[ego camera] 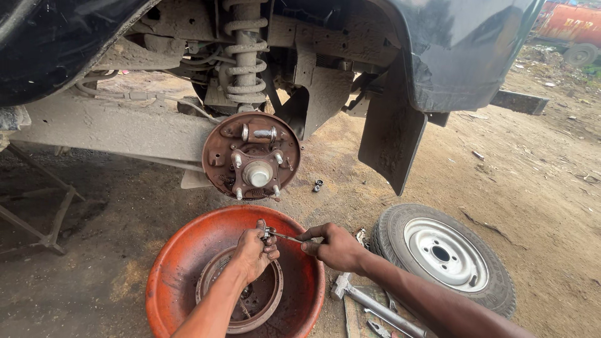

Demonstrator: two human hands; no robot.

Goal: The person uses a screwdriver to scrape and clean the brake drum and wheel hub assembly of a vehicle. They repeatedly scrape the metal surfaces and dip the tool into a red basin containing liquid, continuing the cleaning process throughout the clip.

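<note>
Hands are meeting over the red basin (175, 275): the left hand (255, 250) is gripping a small metal part (268, 234) above the brake drum (241, 313), while the right hand (335, 247) is pinching a thin tool (289, 237) lying crosswise, its tip touching that part.

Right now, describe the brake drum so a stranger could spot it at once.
Under the raised car's bare wheel hub sits a wide orange basin on the dirt. The brake drum lies inside it, below the left hand: a rusty brown metal ring, unlike the white-rimmed wheel alongside.
</note>
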